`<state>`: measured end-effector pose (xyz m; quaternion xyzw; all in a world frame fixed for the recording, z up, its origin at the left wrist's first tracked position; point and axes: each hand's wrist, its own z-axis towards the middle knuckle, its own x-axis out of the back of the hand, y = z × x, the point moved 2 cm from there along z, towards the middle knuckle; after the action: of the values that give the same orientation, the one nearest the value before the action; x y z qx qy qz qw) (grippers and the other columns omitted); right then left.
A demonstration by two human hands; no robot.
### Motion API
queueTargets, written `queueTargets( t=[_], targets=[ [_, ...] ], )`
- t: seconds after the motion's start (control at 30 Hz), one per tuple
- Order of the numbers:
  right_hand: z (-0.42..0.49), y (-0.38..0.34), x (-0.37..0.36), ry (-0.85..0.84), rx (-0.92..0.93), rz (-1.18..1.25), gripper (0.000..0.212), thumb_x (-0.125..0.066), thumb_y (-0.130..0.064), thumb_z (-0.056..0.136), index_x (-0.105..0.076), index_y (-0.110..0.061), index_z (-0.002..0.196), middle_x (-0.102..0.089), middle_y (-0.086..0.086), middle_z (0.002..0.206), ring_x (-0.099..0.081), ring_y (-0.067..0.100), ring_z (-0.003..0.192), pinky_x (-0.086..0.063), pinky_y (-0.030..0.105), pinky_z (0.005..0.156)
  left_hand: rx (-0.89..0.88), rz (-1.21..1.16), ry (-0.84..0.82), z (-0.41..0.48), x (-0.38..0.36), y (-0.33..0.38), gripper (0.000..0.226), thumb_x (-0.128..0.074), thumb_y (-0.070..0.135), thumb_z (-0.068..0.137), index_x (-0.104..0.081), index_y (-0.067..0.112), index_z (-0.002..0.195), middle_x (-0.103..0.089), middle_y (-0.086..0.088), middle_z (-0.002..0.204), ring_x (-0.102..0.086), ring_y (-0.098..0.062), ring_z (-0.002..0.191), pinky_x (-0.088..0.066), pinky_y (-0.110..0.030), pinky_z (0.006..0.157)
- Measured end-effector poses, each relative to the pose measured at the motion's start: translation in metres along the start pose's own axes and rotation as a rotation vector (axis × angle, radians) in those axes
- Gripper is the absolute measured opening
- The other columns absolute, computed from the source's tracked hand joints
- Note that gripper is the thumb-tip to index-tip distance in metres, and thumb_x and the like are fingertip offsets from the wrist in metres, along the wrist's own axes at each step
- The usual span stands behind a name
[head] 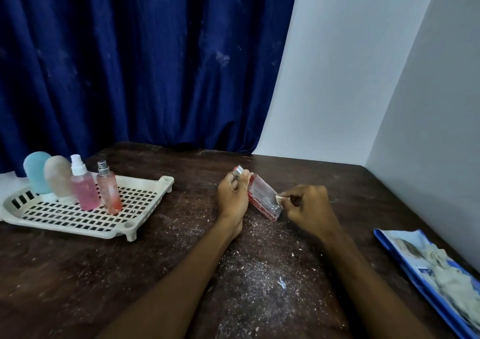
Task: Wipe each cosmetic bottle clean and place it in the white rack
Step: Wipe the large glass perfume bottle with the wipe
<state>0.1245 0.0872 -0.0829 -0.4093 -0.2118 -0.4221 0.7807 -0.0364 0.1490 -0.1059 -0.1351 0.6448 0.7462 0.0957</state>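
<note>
I see the left hand (pixel 232 196) with its fingers curled round the silver cap end of a clear, red-edged bottle (pixel 263 198). The bottle is held tilted over the middle of the desk (pixel 104 273), cap toward 10 o'clock and base toward 4 o'clock. I cannot tell whether the base touches the wood. The right hand (pixel 309 206) has its fingers closed in a pinch on a small pale wipe (pixel 279 197), pressed against the bottle's base end. At 9 o'clock from the hands sits the white rack (pixel 145 179). Four bottles stand upright along its far left side: a blue tube (pixel 37 172), a beige tube (pixel 58 176), a pink spray bottle (pixel 84 188) and a peach spray bottle (pixel 109 190). A blue packet (pixel 426 273) lies at 4 o'clock.
</note>
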Motion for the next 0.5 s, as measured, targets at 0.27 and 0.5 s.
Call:
queueTargets(
  t=[0.27, 0.5],
  targets=[
    [0.001, 0.001, 0.0, 0.026, -0.004, 0.02, 0.014, -0.077, -0.012, 0.083, -0.078, -0.011, 0.097, -0.076, 0.001, 0.083, -0.066, 0.007, 0.062, -0.057, 0.022, 0.058, 0.024, 0.008, 0.03, 0.001, 0.001, -0.001, 0.015, -0.058, 0.028, 0.099, -0.066, 0.016, 0.099, -0.077, -0.004, 0.091, -0.074, -0.019, 0.088, -0.06, -0.042, 0.086],
    [-0.002, 0.002, -0.001, -0.101, 0.058, 0.085, 0.012, -0.082, -0.009, 0.078, -0.08, -0.013, 0.089, -0.072, -0.004, 0.077, -0.06, 0.003, 0.058, -0.039, 0.009, 0.047, 0.045, 0.014, 0.061, 0.001, 0.003, -0.002, 0.015, -0.057, 0.029, 0.1, -0.065, 0.017, 0.096, -0.076, -0.006, 0.091, -0.074, -0.021, 0.089, -0.06, -0.042, 0.085]
  ],
)
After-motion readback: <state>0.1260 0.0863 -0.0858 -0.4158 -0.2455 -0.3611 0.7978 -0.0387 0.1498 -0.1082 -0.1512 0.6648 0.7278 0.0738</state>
